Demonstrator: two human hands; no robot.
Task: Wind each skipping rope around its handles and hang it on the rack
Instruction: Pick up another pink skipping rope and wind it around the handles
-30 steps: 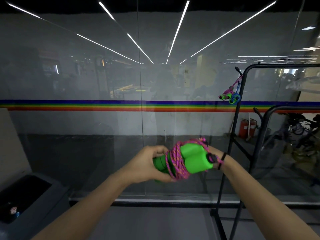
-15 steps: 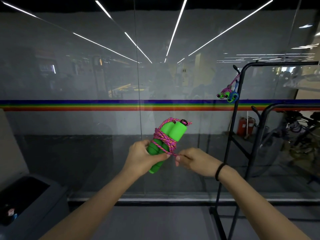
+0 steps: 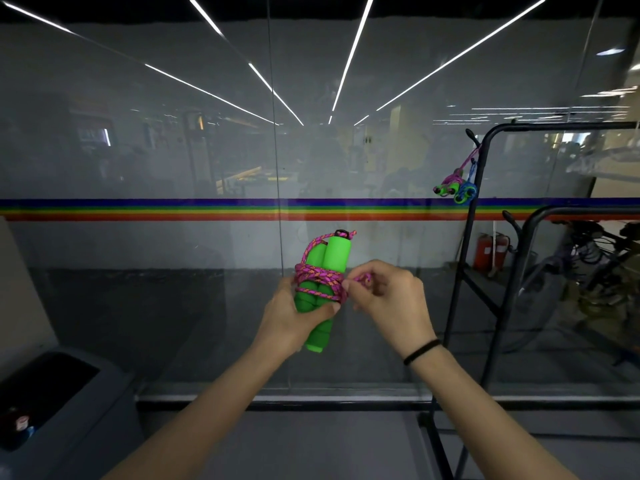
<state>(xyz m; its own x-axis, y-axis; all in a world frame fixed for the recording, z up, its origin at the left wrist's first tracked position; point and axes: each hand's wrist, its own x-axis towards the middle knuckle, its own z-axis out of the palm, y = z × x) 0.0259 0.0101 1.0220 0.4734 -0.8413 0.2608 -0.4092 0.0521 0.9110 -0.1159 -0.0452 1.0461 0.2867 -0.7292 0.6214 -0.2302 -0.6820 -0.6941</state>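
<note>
left hand (image 3: 294, 315) is closed around two green handles (image 3: 325, 271), held side by side and tilted slightly right, tops up, in front of the glass wall (image 3: 173, 168). pink rope (image 3: 320, 278) is wound in several turns around the middle of the handles, with a strand running up to the black cap on the taller one. right hand (image 3: 391, 299) sits just right of the bundle, fingers curled, thumb and forefinger pinching a short loop of the rope beside the coils. black band (image 3: 421, 351) on the right wrist. black rack (image 3: 485, 237) stands to the right, well apart from the hands; two wound ropes hang from a hook near its top, one pink with green handles (image 3: 448, 185), one blue (image 3: 467, 192), touching each other. a second, lower rack frame (image 3: 530, 230) stands beside it. rainbow stripe (image 3: 173, 209) runs across the glass. grey bin (image 3: 52, 410) at lower left on the floor.
</note>
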